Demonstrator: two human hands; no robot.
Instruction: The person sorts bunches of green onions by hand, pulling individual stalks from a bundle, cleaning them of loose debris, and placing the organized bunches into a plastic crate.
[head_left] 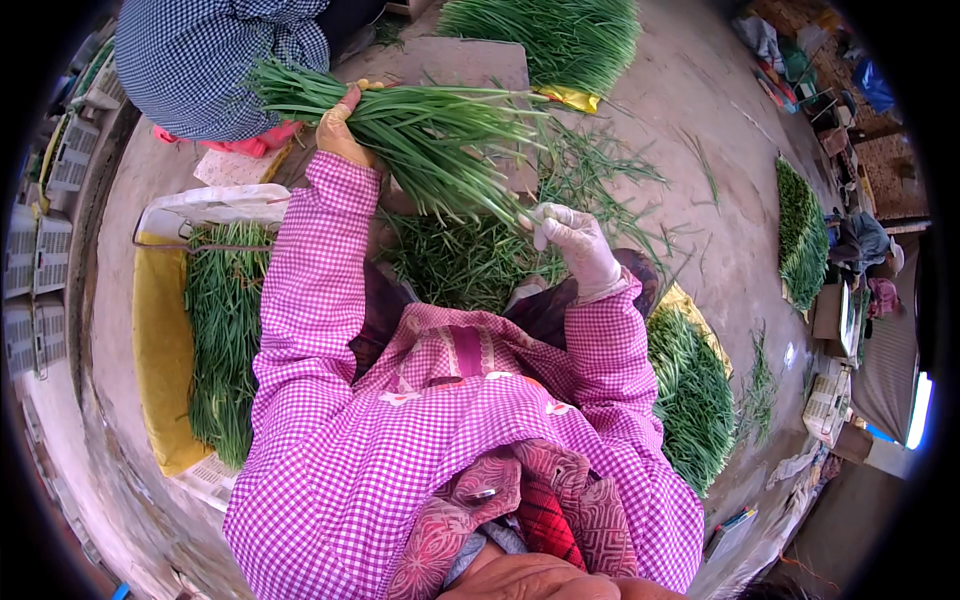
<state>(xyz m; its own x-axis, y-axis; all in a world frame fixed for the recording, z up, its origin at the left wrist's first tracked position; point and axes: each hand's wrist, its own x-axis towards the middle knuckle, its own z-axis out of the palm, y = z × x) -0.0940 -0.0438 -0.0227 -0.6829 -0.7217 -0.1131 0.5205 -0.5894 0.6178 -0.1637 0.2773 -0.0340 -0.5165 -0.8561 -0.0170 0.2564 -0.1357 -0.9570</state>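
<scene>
My left hand (346,132), in a yellowish glove, is closed round a thick bunch of Chinese chives (425,125) held out in front of me. The green leaf tips fan out to the left, and the paler stalk ends spread to the right. At those ends my right hand (578,246), in a whitish glove, pinches a few stalks between thumb and fingers. Beneath the bunch lies a heap of loose green leaves (450,262) between my knees. More scattered leaves (600,180) lie on the concrete just beyond my right hand.
At my left stands a white crate (225,205) lined with yellow cloth (163,350), holding chives (225,350). Other chive piles lie at right (692,400), at the far side (550,40) and far right (800,230). A person in a checked garment (215,70) is close at upper left.
</scene>
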